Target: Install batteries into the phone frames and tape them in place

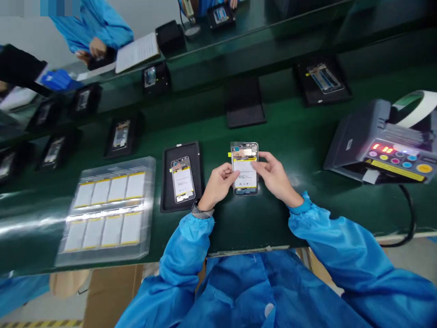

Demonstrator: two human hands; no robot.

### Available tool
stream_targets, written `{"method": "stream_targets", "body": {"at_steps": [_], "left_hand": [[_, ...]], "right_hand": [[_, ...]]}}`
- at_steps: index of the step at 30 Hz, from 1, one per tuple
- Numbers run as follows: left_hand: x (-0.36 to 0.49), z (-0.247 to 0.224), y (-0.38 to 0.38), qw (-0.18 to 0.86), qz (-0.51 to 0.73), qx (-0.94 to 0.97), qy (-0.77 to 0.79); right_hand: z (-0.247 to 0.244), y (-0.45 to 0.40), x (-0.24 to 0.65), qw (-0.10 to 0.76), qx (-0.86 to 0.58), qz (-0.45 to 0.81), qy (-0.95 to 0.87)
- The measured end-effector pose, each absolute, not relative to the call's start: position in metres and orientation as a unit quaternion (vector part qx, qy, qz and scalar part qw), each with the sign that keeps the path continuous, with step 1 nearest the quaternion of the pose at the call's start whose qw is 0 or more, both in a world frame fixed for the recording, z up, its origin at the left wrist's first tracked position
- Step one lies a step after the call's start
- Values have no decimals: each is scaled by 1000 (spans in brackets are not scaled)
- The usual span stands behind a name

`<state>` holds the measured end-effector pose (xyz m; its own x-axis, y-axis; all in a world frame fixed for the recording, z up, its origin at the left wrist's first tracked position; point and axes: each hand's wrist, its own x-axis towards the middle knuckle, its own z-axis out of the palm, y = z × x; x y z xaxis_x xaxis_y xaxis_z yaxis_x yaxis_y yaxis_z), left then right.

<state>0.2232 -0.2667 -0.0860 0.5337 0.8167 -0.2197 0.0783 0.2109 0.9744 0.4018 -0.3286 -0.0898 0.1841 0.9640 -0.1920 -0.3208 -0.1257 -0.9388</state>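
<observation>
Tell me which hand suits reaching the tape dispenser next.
Right hand, likely: it touches the phone on the side facing the tape dispenser; the left hand is across, nearer the black tray.

An electronics assembly workshop, by all signs — black trays [166,193] line a long green desk [212,136], several bearing backless phones [183,180], near a clear plastic sheet tray [146,228] of flat white battery packs [119,187]. An opened phone [246,176] is held in a worker's left hand [218,184] and right hand [276,178]; a tape dispenser [357,132] glows with red digits — and another person's sleeve [109,29] shows matching blue workwear.
</observation>
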Motion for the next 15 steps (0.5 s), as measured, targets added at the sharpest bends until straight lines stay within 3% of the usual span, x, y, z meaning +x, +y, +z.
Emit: {"method": "stream_targets", "body": {"at_steps": [15], "left_hand": [[253,-99,-293,573,399,522,489]], "right_hand": [[-95,-337,379,537,-591,469,-376]]}}
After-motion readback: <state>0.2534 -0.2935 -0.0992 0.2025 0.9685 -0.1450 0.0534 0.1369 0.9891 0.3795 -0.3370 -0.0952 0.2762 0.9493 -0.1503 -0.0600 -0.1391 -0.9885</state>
